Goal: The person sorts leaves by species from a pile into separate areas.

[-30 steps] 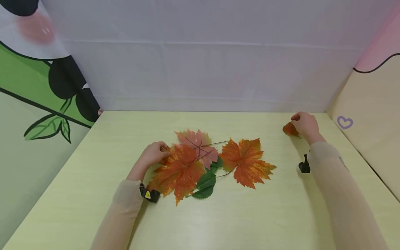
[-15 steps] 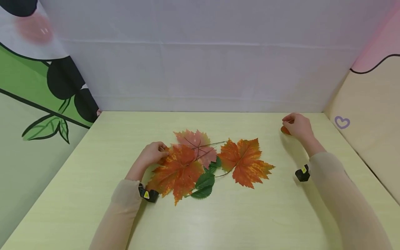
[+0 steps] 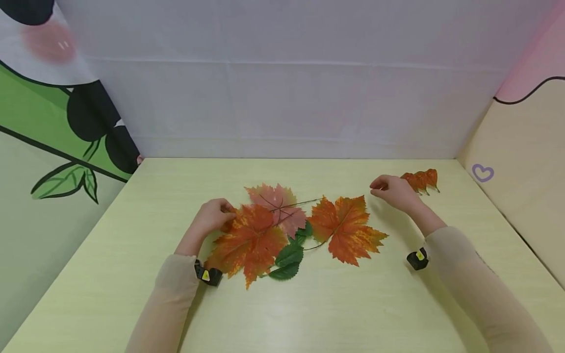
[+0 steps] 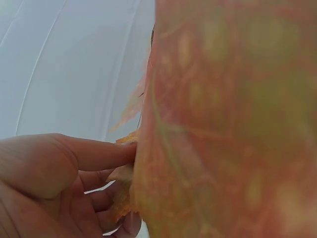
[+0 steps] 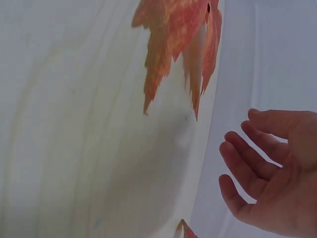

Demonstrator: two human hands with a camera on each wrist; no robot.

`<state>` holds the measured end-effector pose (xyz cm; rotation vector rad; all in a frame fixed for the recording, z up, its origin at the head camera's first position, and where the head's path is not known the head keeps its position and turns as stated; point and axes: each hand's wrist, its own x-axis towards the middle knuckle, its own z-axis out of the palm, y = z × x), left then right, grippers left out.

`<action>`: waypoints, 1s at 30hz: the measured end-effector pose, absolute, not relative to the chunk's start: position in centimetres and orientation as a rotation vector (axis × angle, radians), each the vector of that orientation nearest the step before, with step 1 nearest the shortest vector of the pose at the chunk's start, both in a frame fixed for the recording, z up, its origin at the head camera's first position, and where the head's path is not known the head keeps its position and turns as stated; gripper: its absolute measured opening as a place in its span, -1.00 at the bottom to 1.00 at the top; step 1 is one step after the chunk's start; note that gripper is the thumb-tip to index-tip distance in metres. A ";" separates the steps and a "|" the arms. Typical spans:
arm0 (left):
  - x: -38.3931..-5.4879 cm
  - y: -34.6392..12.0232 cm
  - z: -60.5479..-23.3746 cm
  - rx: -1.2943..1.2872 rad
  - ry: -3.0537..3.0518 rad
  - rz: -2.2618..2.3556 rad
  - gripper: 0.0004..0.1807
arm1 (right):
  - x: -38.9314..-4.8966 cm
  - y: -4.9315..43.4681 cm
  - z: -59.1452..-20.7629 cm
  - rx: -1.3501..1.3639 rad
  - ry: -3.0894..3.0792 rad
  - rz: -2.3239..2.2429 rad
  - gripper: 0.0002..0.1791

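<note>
My left hand (image 3: 215,214) pinches the edge of a large orange maple leaf (image 3: 253,240) at the left of the leaf pile. Close up in the left wrist view, this leaf (image 4: 223,119) covers much of the picture, with my thumb against its edge. Beneath and behind it lies a pink maple leaf (image 3: 275,203). Green leaves (image 3: 289,260) lie at its right. Another orange maple leaf (image 3: 348,228) rests further right. My right hand (image 3: 397,193) is above the table with nothing in it, fingers loosely bent, just left of a row of small orange leaves (image 3: 421,180).
The pale wooden table (image 3: 326,309) ends at a white cloth backdrop (image 3: 291,108). A printed panel (image 3: 53,147) stands on the left side, and a beige panel (image 3: 525,162) with a heart on the right.
My right hand has let go of a small orange leaf at the back right and moved left and nearer, uncovering the row of small leaves. My left hand has stayed at the orange maple leaf.
</note>
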<state>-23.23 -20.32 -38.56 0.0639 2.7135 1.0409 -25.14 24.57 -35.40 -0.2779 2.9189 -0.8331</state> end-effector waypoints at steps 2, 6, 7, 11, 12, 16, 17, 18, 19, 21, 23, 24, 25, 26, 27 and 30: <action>-23.2 -20.3 -38.4 0.067 2.732 1.046 -0.81 | -24.9 24.1 -35.7 -0.319 2.874 -0.833 -0.67; -23.1 -20.4 -37.9 0.079 2.772 1.040 -0.80 | -24.3 23.2 -36.1 -0.391 2.814 -0.860 -0.67; -23.1 -20.4 -37.8 0.088 2.785 1.034 -0.80 | -24.1 23.0 -36.2 -0.403 2.809 -0.867 -0.67; -22.9 -20.5 -37.3 0.132 2.817 1.016 -0.80 | -23.5 22.3 -36.4 -0.402 2.795 -0.881 -0.63; -22.9 -20.5 -37.3 0.146 2.819 1.014 -0.80 | -23.4 22.2 -36.5 -0.393 2.792 -0.882 -0.62; -22.8 -20.7 -37.0 0.201 2.827 0.996 -0.82 | -22.8 22.0 -36.4 -0.319 2.785 -0.882 -0.53; -22.8 -20.8 -37.0 0.210 2.826 0.993 -0.83 | -22.7 21.9 -36.4 -0.289 2.784 -0.877 -0.51; -22.8 -20.8 -36.9 0.220 2.824 0.985 -0.83 | -22.6 21.9 -36.3 -0.260 2.780 -0.871 -0.48; -22.8 -20.9 -36.9 0.230 2.822 0.978 -0.83 | -22.4 21.8 -36.3 -0.230 2.774 -0.867 -0.46; -22.8 -21.0 -36.7 0.248 2.812 0.972 -0.84 | -22.2 21.7 -36.3 -0.175 2.765 -0.858 -0.43; -22.8 -21.0 -36.6 0.265 2.795 0.975 -0.84 | -22.0 21.6 -36.3 -0.132 2.756 -0.852 -0.40; -22.8 -21.0 -36.5 0.269 2.789 0.975 -0.85 | -22.0 21.6 -36.3 -0.115 2.751 -0.855 -0.39; -22.8 -21.0 -36.5 0.270 2.781 0.975 -0.85 | -21.9 21.5 -36.3 -0.100 2.748 -0.857 -0.37; -22.8 -21.0 -36.5 0.276 2.776 0.971 -0.85 | -21.9 21.5 -36.4 -0.088 2.746 -0.857 -0.36; -22.8 -21.0 -36.5 0.278 2.771 0.967 -0.85 | -21.8 21.5 -36.5 -0.075 2.740 -0.860 -0.34; -22.7 -21.0 -36.6 0.265 2.749 0.950 -0.82 | -21.7 21.3 -36.8 -0.051 2.709 -0.880 -0.30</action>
